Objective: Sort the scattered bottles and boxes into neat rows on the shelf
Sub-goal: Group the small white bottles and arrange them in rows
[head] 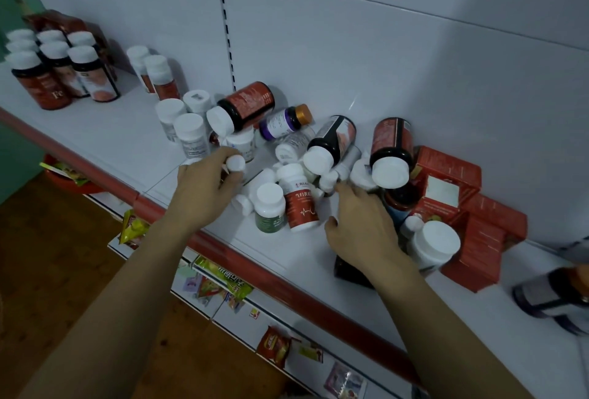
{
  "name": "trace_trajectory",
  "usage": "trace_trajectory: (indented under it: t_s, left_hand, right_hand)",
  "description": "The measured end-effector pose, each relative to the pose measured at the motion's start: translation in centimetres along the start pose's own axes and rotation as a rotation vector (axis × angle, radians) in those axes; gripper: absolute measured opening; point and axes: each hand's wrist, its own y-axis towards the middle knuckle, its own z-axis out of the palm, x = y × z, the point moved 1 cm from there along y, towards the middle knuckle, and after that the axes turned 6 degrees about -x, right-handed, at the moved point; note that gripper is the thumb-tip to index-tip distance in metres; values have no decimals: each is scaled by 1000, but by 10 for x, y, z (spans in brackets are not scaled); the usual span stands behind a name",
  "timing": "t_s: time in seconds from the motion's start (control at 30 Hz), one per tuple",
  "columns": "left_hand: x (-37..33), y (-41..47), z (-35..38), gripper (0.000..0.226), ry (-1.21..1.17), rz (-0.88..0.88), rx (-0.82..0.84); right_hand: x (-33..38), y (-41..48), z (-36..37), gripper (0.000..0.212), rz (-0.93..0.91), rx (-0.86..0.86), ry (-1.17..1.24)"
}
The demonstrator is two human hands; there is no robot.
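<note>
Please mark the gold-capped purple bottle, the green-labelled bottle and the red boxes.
gold-capped purple bottle (pixel 283 123): head view, on its white and purple label.
green-labelled bottle (pixel 270 218): head view, on the green label.
red boxes (pixel 473 223): head view, on a red face mid-pile.

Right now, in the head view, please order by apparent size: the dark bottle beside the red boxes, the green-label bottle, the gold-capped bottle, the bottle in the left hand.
1. dark bottle.
2. green-label bottle and gold-capped bottle: alike; green is nearer, so unranked.
3. white bottle in the left hand, mostly hidden.
</note>
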Motion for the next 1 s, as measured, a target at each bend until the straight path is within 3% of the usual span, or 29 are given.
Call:
trace_trajectory:
  t_s: [0.17,0.27,0.43,0.57,0.73,1.0]
  left_hand:
    - [-33,-7,-16,27,-396,-105,-159]
    - [-56,-18,-27,30,-778,-194,-210]
    - [-76,-32,-42,31,-759,-166,-84]
    - [-86,-37,-40,21,-775,-255,-133]
    - [-102,-45,-29,27,-887,-315,-143]
    - [-195,-44,9,25,-951,-88,-54]
  right_hand:
    - [9,9,2,53,-4,111,-152]
    - [7,9,3,52,-73,123,-179]
    - [2,11,0,50,-155,96,-142]
    - [3,5,-14,43,-183,-137,22]
    - [-7,-22,-51,31,-183,-440,302]
    - [-109,-83,-116,25,155,-780,615]
